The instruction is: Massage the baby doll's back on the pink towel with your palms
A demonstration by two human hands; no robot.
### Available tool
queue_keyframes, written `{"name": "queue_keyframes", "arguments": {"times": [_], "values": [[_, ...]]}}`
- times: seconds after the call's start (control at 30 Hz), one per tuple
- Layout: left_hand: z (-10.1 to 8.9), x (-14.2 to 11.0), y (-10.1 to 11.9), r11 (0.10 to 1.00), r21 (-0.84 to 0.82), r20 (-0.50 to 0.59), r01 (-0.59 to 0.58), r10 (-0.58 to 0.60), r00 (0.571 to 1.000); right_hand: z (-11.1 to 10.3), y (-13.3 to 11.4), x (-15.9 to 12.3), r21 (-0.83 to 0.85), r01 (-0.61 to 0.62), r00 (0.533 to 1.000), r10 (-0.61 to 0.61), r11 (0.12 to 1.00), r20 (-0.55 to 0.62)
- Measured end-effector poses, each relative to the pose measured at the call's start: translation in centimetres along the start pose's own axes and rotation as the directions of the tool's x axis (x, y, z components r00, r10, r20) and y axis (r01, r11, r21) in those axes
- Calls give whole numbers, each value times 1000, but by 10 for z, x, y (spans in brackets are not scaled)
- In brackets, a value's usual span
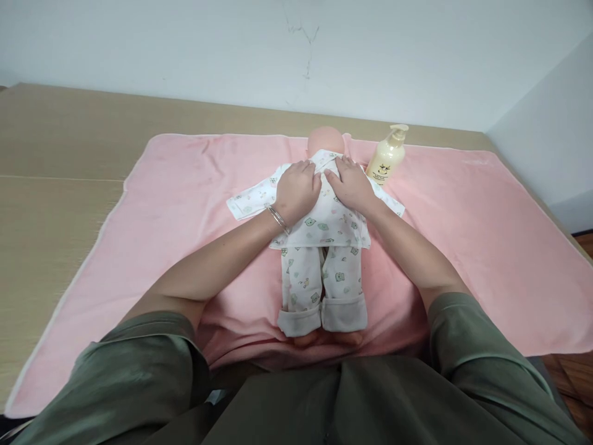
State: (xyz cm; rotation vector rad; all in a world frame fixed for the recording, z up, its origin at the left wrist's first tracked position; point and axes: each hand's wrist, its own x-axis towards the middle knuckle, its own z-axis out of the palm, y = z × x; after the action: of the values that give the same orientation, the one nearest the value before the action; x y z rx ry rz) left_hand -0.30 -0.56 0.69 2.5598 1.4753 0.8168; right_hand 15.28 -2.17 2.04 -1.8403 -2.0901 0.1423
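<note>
A baby doll [326, 140] lies on a pink blanket [185, 204], its bald head toward the wall and its feet toward me. It wears a white printed top [327, 225] and matching trousers [340, 278] with turned-up cuffs. My left hand [299, 188], with silver bangles at the wrist, rests flat on the left side of the top near the shoulder. Mirroring it, my right hand [352, 185] lies on the right side of the chest area. Both hands have fingers stretched toward the collar and thumbs pointing inward, a small gap between them. The doll's hands do not show.
A cream pump bottle [387, 157] stands on the blanket just right of the doll's head. Beneath the blanket is a wooden table [69, 148], backed by a white wall [208, 55]. Brown flooring [574, 383] shows at the lower right.
</note>
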Motion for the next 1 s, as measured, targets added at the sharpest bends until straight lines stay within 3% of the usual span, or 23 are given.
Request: {"name": "queue_keyframes", "arguments": {"times": [0.1,0.33,0.67,1.0], "values": [[-4,-1,3,1000,4,19,10,-10,1000,3,-5,-4,-39,-43,999,43,998,-13],[-13,8,-10,996,-68,184,60,-46,982,4,-12,-13,-119,-1,999,-4,993,-42],[1,-3,-15,999,-44,54,-18,21,998,6,-1,-1,-55,51,999,-51,997,13],[-4,-6,-13,991,-133,66,21,-13,998,10,2,-6,63,28,1000,-28,998,-12]]}}
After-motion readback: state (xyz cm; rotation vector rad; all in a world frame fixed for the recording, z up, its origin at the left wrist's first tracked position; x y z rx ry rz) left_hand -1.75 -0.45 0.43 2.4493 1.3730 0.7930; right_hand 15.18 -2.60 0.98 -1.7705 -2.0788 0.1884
